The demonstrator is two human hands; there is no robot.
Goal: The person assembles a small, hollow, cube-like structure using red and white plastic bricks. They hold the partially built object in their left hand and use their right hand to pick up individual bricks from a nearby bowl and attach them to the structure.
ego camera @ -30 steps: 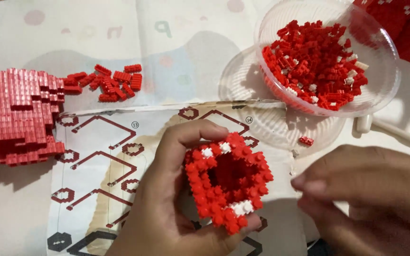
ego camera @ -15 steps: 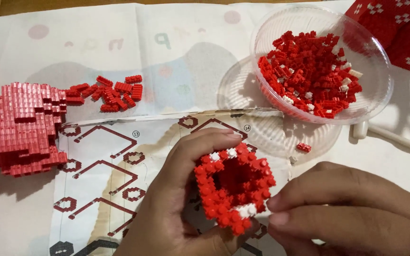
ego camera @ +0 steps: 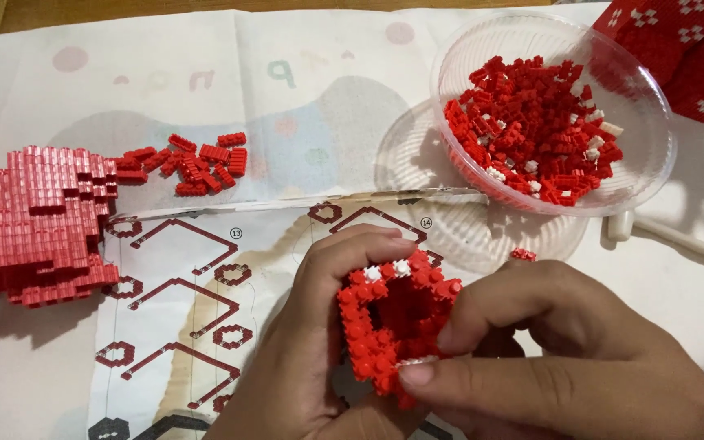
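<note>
A: Left hand (ego camera: 303, 358) wraps the hollow red brick ring (ego camera: 393, 326) tight, opening facing up twd the cam.

B: And the right hand (ego camera: 580, 358)?

A: Thumb + fingers pinch its right/bottom rim. Ring sits btwn both hands, over the instruction sheet (ego camera: 181, 326).

Clear plastic bowl (ego camera: 653, 163) of small red and white bricks (ego camera: 535, 130) near the table's far right edge. Clear lid (ego camera: 482, 236) lying just beside it. Loose red bricks (ego camera: 193, 163) left of centre. Large red block build (ego camera: 42, 224) at left edge. Printed instruction sheet (ego camera: 197, 301) along the near edge. Red patterned box (ego camera: 682, 45) in far right corner.
</note>
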